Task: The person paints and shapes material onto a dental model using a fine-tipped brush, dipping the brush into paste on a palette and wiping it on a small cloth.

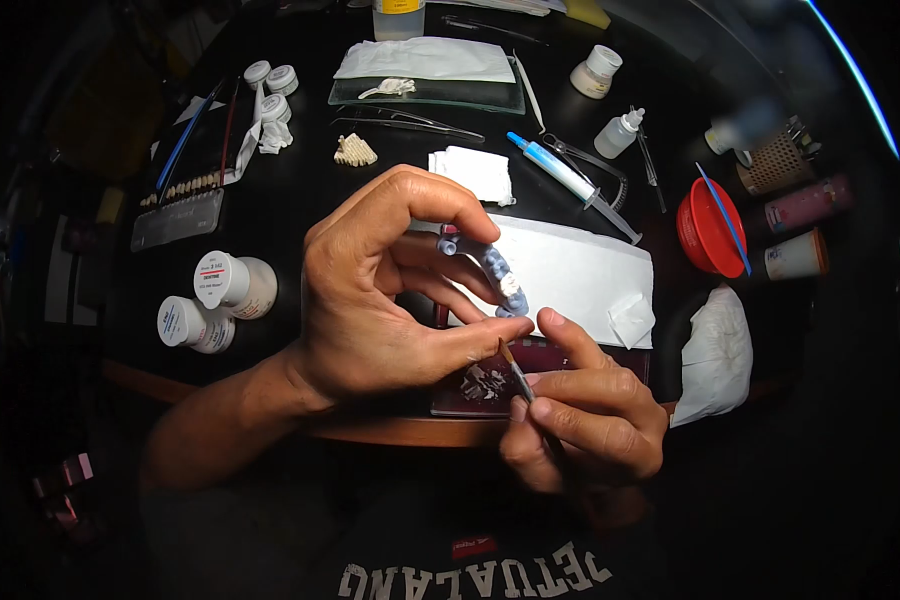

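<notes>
My left hand [370, 290] is closed on a small grey-blue dental model [494, 264], gripped between thumb and index finger at its ends. A patch of white material [510, 286] covers several of its teeth. My right hand [595, 420] pinches a thin brush [518, 372] with a pointed brown tip. That tip is just below my left thumb, apart from the white patch. One right fingertip is close beside the left thumb tip; I cannot tell if they touch. Below both hands lies a dark red pad [460, 402] with pale scraps on it.
White paper [570, 270] lies behind my hands. Farther back are a glass slab [430, 95] with white paste, tweezers [410, 124] and a blue syringe [575, 182]. Lidded jars [235, 285] stand left; a red bowl [708, 228] and crumpled tissue [718, 350] are right.
</notes>
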